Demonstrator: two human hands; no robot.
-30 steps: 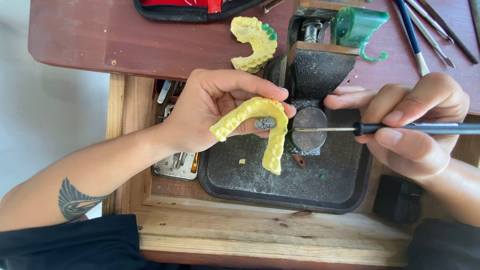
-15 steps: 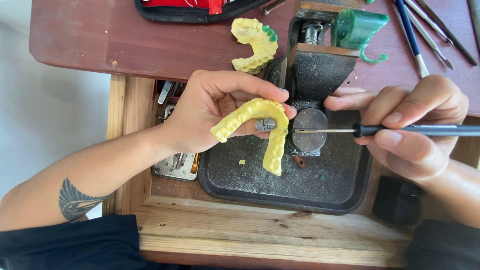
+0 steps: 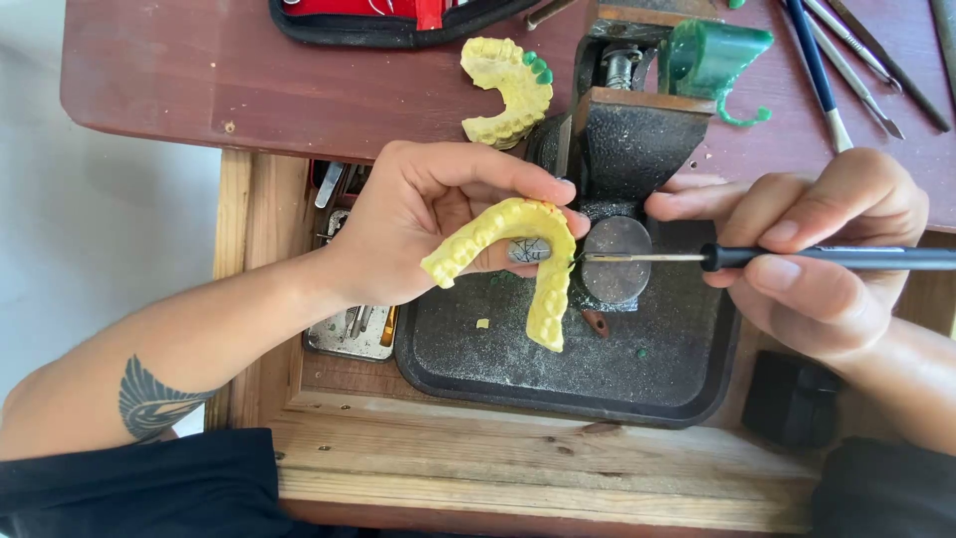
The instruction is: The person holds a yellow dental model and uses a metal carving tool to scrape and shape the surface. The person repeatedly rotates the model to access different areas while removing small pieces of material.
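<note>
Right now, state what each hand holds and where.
Left hand pinches the yellow cast at its curved front. Right hand grips the tool by its black handle.

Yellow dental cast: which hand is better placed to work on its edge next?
Probably the right hand: it holds the thin black-handled tool, whose tip points at the yellow dental cast. The left hand is occupied gripping the cast.

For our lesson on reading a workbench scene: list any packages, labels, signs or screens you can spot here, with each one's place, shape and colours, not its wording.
No labels, signs or screens show.
Nearest to a package: red pouch, top edge of the brown table, flat, red with black rim, cut off by the frame.
Metal tin, open, in the wooden drawer under the left hand, rectangular, silver.
</note>
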